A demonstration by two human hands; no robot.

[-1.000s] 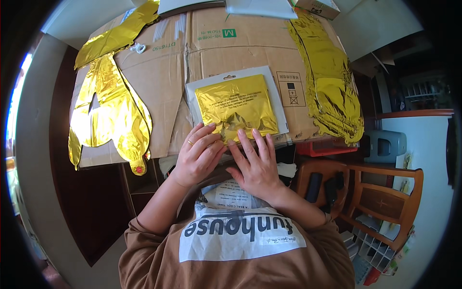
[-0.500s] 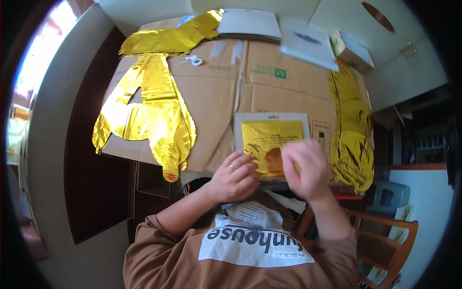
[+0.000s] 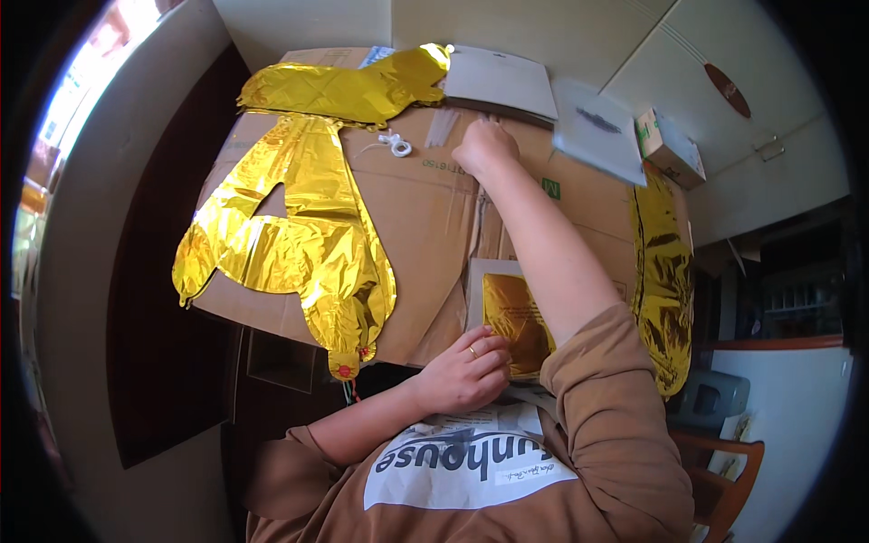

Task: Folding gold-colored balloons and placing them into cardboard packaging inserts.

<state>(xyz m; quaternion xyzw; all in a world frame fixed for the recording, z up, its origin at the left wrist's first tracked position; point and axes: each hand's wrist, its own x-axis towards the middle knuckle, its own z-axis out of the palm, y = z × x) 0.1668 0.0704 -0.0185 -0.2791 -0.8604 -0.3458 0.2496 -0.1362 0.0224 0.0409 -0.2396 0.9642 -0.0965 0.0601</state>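
My left hand (image 3: 463,373) is closed at the lower left of a clear flat packet (image 3: 477,270) with folded gold foil (image 3: 514,317) inside; what its fingers hold, if anything, is hidden. Stretched to the far side of the cardboard, my right hand (image 3: 487,147) has its fingers curled beside pale tape strips (image 3: 442,128) and the near edge of a white flat box (image 3: 501,83). Its fingertips face away, so anything in them is hidden. My right forearm crosses over the packet's right part. Left of this hand lies a small white ring-shaped roll (image 3: 399,146).
Flat gold foil balloons lie on the cardboard (image 3: 425,217): a branched one (image 3: 290,235) at left, a long one (image 3: 339,89) behind it, another (image 3: 663,281) along the right edge. A clear plastic sheet (image 3: 597,131) and small carton (image 3: 670,149) sit at back right. A wooden chair (image 3: 724,448) stands lower right.
My right hand has gone from above the packet to the far side of the cardboard. My left hand stays near the packet's lower left. The whole view has shifted.
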